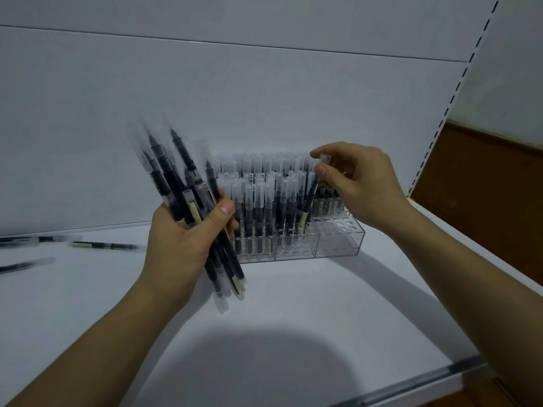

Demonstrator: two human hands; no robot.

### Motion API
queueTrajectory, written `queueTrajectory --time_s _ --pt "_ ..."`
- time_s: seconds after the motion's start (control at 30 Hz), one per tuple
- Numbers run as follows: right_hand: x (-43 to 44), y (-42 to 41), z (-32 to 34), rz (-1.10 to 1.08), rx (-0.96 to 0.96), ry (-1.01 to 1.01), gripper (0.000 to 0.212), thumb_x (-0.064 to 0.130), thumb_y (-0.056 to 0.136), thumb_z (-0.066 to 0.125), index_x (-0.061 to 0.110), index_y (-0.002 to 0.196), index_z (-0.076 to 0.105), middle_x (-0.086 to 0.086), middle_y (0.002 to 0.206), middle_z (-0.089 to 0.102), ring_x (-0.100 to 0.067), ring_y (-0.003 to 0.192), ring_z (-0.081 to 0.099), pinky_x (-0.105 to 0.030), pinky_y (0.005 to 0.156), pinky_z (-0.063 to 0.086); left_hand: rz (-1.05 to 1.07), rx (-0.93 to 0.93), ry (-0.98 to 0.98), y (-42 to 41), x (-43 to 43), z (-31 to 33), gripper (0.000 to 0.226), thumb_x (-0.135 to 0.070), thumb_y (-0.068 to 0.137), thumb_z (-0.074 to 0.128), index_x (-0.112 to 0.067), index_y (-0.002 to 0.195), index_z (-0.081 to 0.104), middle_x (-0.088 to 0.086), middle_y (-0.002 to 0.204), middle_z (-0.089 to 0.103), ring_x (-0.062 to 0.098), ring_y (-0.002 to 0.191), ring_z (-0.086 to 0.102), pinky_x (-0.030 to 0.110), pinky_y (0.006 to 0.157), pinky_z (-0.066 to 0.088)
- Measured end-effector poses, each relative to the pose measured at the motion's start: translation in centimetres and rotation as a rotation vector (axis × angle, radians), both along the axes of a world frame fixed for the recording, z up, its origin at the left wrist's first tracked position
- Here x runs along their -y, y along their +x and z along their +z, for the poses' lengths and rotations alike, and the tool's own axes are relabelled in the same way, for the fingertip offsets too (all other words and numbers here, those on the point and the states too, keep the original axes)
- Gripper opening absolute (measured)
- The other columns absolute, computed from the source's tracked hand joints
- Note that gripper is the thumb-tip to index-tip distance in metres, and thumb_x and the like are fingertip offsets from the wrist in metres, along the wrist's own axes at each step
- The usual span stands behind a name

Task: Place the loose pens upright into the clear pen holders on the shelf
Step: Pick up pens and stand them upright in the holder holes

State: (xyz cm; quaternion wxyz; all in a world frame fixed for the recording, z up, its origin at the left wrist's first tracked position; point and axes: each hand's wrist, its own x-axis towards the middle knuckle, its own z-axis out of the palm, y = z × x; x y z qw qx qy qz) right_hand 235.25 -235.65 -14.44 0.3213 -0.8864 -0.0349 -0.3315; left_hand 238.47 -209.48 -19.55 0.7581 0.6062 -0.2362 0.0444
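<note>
Pens [188, 186] look light, stiff and slick: left hand [182, 239] clenches a bundle, right hand [358, 183] pinches one pen [311, 198] by its cap.

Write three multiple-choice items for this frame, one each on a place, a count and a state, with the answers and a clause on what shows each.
1. Where are the empty holes of the clear pen holder?
A. At its front right
B. Along its back row
C. At its far left

2. How many pens does the right hand hold?
A. None
B. One
C. A bundle

3. How does the single pen stand?
A. Flat on the shelf
B. Fully seated in a hole
C. Tilted, lower end at the holder's front row

Answers:
1 A: the bare holes show in the front right compartment.
2 B: the fingertips pinch the cap of one pen, while the left hand grips the bundle of pens.
3 C: it leans, cap up in the fingers, with its lower end among the front pens.
</note>
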Motion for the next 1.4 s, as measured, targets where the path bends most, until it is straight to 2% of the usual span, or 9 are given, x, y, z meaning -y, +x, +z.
queueTrajectory --time_s 0.13,0.23,0.4,0.6,0.7,0.83,0.97,1.1,1.4 --pt "-0.3 0.0 -0.4 -0.004 -0.013 -0.078 0.024 0.019 0.094 0.074 0.024 0.118 0.068 0.007 0.087 0.068 -0.006 0.078 0.067 -0.022 0.077 0.057 0.008 -0.010 -0.003 0.1 0.0 -0.1 0.014 -0.024 0.084 0.070 -0.017 0.096 0.071 0.005 0.076 0.069 0.025 0.077 0.069 0.043 0.080 0.057" --pt "-0.5 0.0 -0.9 0.018 -0.019 -0.096 0.022 0.015 0.092 0.077 0.022 0.108 0.064 0.004 0.082 0.067 -0.011 0.072 0.067 -0.026 0.072 0.057 0.011 -0.026 -0.008 0.0 0.0 0.0 0.015 -0.025 0.083 0.071 -0.018 0.095 0.072 0.004 0.076 0.070 0.025 0.078 0.070 0.043 0.080 0.057" --pt "-0.6 0.3 -1.7 0.042 -0.025 -0.174 0.020 0.017 0.090 0.079 0.017 0.106 0.067 0.011 0.081 0.065 -0.008 0.077 0.064 -0.021 0.072 0.054 0.023 -0.047 -0.024 0.0 0.0 -0.1 0.016 -0.026 0.080 0.072 -0.018 0.095 0.072 0.001 0.077 0.070 0.024 0.077 0.070 0.042 0.079 0.057" --pt "-2.2 -0.3 -2.9 -0.046 0.343 -0.296 0.016 0.011 0.091 0.075 0.009 0.105 0.068 0.007 0.096 0.056 -0.003 0.078 0.048 -0.010 0.074 0.039 0.005 -0.072 -0.034 -0.4 0.1 0.3 0.020 -0.024 0.080 0.070 -0.012 0.096 0.070 0.005 0.074 0.070 0.024 0.075 0.071 0.036 0.069 0.060" --pt "-5.2 -0.6 -3.5 0.107 0.371 -0.132 0.012 0.011 0.092 0.073 0.008 0.103 0.068 0.005 0.086 0.062 -0.006 0.071 0.052 -0.012 0.069 0.041 0.016 -0.061 -0.013 -0.5 0.1 0.4 0.021 -0.024 0.078 0.072 -0.011 0.094 0.071 0.009 0.074 0.072 0.026 0.074 0.073 0.038 0.070 0.061" --pt "-8.5 -0.3 -2.8 0.323 0.213 0.289 0.014 0.017 0.095 0.072 0.014 0.108 0.068 0.003 0.084 0.065 -0.016 0.075 0.062 -0.031 0.064 0.052 -0.003 -0.028 0.031 -0.4 -0.3 1.0 0.030 -0.022 0.077 0.074 -0.008 0.103 0.069 0.010 0.078 0.073 0.026 0.072 0.073 0.034 0.065 0.059" --pt "-10.0 0.8 -1.2 0.481 0.104 0.533 0.022 0.013 0.092 0.074 0.011 0.112 0.066 0.001 0.084 0.068 -0.007 0.073 0.063 -0.024 0.069 0.052 -0.007 -0.021 0.091 -0.2 -0.9 1.4 0.031 -0.022 0.078 0.073 -0.007 0.105 0.068 0.010 0.080 0.073 0.029 0.072 0.073 0.034 0.064 0.059" --pt "-10.6 1.4 -1.2 0.538 0.014 0.638 0.023 0.006 0.093 0.072 0.007 0.116 0.068 0.008 0.079 0.067 -0.004 0.073 0.066 -0.020 0.071 0.054 -0.033 -0.030 0.096 -0.3 -1.2 1.6 0.024 -0.023 0.080 0.071 -0.013 0.101 0.070 0.010 0.082 0.075 0.030 0.074 0.075 0.035 0.064 0.061" --pt "-8.5 0.7 -1.0 0.449 0.128 0.765 0.020 0.004 0.098 0.063 0.010 0.116 0.068 0.005 0.087 0.067 -0.014 0.085 0.069 -0.027 0.068 0.058 -0.001 -0.023 0.075 0.2 -1.5 1.4 0.018 -0.019 0.084 0.066 -0.008 0.097 0.070 0.012 0.088 0.077 0.027 0.087 0.075 0.039 0.075 0.062"
